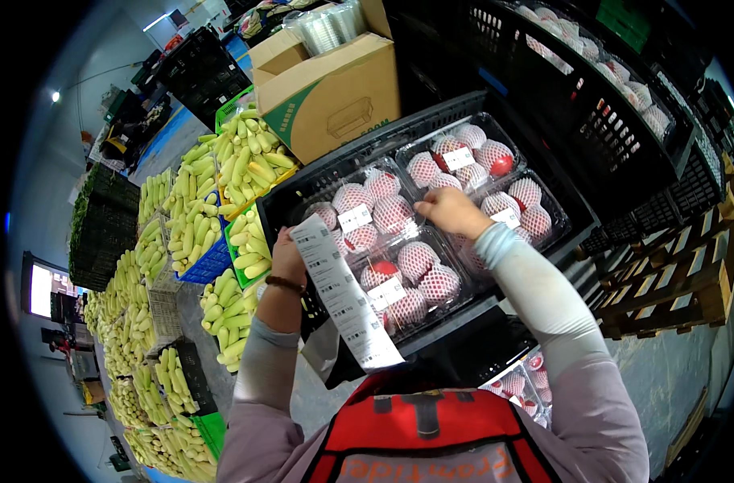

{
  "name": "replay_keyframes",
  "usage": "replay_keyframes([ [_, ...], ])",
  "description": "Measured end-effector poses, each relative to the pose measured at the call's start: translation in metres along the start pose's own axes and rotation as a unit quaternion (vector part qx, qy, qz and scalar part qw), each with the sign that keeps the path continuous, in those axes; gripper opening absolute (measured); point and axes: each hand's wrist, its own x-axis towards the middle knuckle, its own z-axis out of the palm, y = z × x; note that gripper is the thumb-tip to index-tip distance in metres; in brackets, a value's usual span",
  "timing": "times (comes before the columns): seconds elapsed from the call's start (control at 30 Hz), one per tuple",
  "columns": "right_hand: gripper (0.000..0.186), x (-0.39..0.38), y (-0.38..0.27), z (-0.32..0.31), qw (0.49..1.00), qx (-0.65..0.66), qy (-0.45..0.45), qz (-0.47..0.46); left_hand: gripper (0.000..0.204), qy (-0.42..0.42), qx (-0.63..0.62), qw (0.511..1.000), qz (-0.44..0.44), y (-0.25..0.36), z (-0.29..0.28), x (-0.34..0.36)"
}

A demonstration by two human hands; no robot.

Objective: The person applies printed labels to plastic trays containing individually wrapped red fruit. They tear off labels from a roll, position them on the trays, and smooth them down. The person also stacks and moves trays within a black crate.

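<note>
My left hand grips a long strip of white printed labels at the left edge of a black crate. My right hand is closed, thumb and fingertips drawn together over the middle of the crate, among clear plastic clamshell packs; what it holds, if anything, is too small to make out. The packs contain red fruit in pink-and-white foam nets, with white labels on their lids. The label strip hangs over the left packs and partly hides them.
Crates of pale green gourds line the left. An open cardboard box of clear containers stands behind the crate. Stacked black crates of fruit packs are at right, above wooden pallets. More packs sit below my right arm.
</note>
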Motion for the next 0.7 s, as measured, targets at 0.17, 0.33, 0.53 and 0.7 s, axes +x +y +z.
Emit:
replay_keyframes([
  [0.17,0.043,0.010,-0.029,0.034,0.987,-0.145,0.053,0.049,0.020,-0.050,-0.005,0.997,-0.049,0.005,0.007,-0.004],
  [0.33,0.045,-0.002,-0.028,0.029,0.984,-0.162,0.057,0.038,0.022,-0.054,0.176,0.982,0.041,-0.033,0.005,0.020],
  [0.53,0.047,-0.002,-0.024,0.035,0.986,-0.146,0.072,0.035,0.028,0.008,-0.209,0.966,-0.150,0.010,0.021,-0.010],
  [0.7,0.048,0.005,-0.012,0.033,0.993,-0.078,0.044,0.079,0.025,-0.057,-0.145,0.986,-0.054,0.040,0.017,-0.028],
])
